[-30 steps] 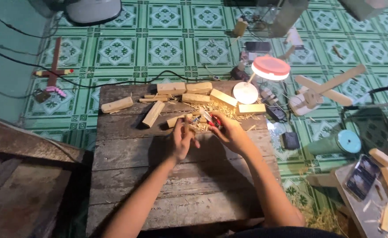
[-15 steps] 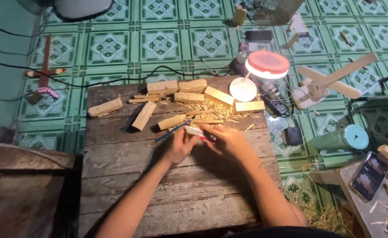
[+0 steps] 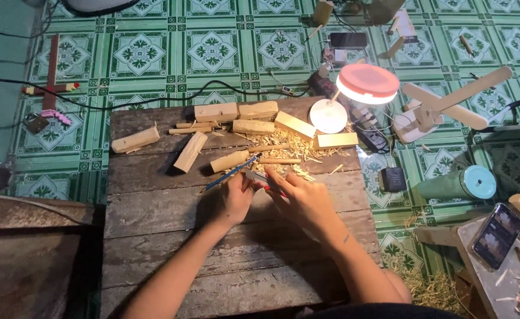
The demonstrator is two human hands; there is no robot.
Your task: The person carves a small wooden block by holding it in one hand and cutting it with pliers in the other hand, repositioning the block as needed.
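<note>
The dark, weathered plank tabletop carries pale cut wooden blocks along its far edge. Nearer than those blocks, the right hand curls its fingers around a red-handled knife, while the left hand pinches a slim blue pencil slanting towards the blocks.

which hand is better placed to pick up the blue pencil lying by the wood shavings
Left, probably. The left hand rests right beside the lower end of the blue pencil, while the right hand lies farther to the side and already grips a red-handled tool.
</note>
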